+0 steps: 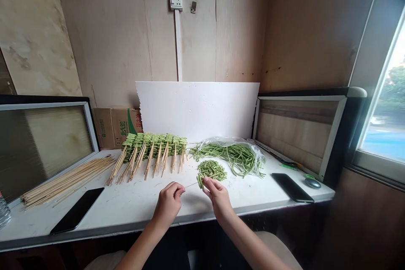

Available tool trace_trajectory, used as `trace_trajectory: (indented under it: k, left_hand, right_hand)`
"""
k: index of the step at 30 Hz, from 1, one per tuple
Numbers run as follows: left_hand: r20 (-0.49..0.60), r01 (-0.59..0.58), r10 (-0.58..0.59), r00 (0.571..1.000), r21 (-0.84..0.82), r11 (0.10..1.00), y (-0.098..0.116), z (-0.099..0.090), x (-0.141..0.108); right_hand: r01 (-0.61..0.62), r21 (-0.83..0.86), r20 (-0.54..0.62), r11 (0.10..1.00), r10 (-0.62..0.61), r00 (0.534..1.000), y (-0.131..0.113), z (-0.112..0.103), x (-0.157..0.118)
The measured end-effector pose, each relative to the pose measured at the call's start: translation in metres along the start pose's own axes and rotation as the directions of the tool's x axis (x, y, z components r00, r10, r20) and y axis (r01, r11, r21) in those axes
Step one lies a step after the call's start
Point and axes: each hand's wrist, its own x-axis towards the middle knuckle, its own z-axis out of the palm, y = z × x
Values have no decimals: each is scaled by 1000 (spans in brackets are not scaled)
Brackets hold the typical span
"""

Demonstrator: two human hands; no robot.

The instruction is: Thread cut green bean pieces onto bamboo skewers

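My left hand is closed around one end of a thin skewer near the table's front. The skewer runs across to the right, where cut green bean pieces sit at its other end. My right hand pinches these bean pieces between thumb and fingers. Just behind it lies a small heap of cut green beans. Farther back on the right, long whole green beans lie partly in a clear plastic bag. Stacked finished bean skewers stand at the back left, their bare sticks pointing toward me.
Loose bamboo skewers lie at the left beside a black phone. Another dark phone and a computer mouse are at the right. A white board and a cardboard box stand behind. Framed panels flank the table.
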Motion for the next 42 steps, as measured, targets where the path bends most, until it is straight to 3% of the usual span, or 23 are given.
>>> trace_trajectory:
  k: [9, 21, 27, 31, 33, 35, 36, 37, 42]
  left_hand:
    - [13, 2, -2, 1000, -17, 1000, -6, 12, -4]
    - [-77, 170, -171, 982, -26, 985, -53, -8, 8]
    - [-71, 213, -212, 975, 7, 977, -69, -13, 10]
    - [-70, 192, -189, 980, 42, 981, -80, -18, 13]
    - [-42, 194, -192, 980, 45, 980, -86, -19, 14]
    - [0, 196, -196, 981, 39, 980, -93, -18, 15]
    - [19, 195, -196, 980, 37, 980, -96, -18, 14]
    - [31, 192, -193, 981, 36, 981, -100, -17, 14]
    - [35, 191, -192, 981, 51, 980, -116, -11, 9]
  right_hand:
    - [-21, -32, 21, 999, 22, 1000, 4, -1, -2]
    - [-4, -83, -2, 997, 4, 1000, -23, -11, 8]
    - [17, -57, -56, 998, -20, 998, -44, -37, 44]
    - [41, -123, -125, 992, -57, 991, -62, -62, 88]
    - [44, -233, -126, 971, -75, 989, -70, -77, 117]
    - [91, -479, -104, 873, -159, 982, -76, -91, 150]
    - [131, -661, -67, 739, -232, 970, -78, -98, 167]
    - [141, -831, -14, 538, -274, 962, -80, -103, 184]
    - [204, -956, 161, 209, -203, 966, -90, -114, 260]
